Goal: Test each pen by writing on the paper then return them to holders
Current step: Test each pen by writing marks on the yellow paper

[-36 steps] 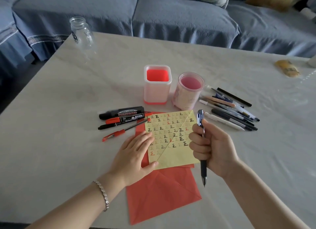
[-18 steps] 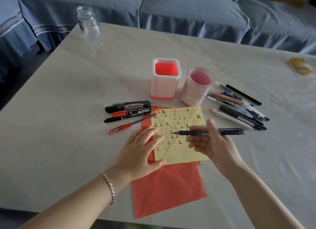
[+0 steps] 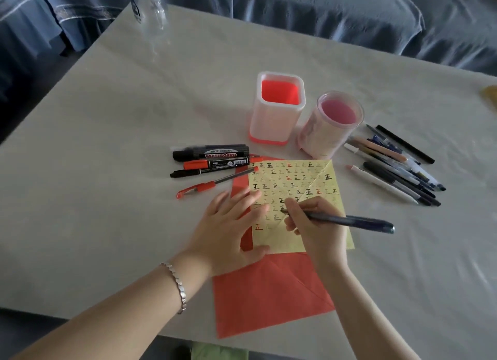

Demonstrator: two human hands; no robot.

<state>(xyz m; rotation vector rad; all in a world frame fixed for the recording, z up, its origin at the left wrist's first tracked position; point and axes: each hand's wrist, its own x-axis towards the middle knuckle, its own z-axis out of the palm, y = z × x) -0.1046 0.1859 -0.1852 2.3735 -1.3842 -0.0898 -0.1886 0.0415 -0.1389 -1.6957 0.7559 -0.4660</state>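
Note:
A yellow paper (image 3: 317,179) covered in small written marks lies on a red paper (image 3: 269,292) at the table's middle. My right hand (image 3: 314,225) grips a dark blue pen (image 3: 355,221), its tip touching the yellow paper. My left hand (image 3: 231,225) presses flat on the paper's left edge. Behind stand a square red holder (image 3: 278,109) and a round pink holder (image 3: 333,123), both without pens. Markers and a red pen (image 3: 212,163) lie left of the paper. Several pens (image 3: 395,166) lie in a heap to the right.
A clear glass jar (image 3: 148,7) stands at the table's far left corner. A blue sofa (image 3: 322,15) runs along the far side. A yellow object (image 3: 490,96) shows at the right edge. The table's near edge (image 3: 107,322) is close to me.
My right hand turned the pen from upright to a writing grip and lowered its tip onto the yellow paper. My left hand stayed on the paper. The view moved closer.

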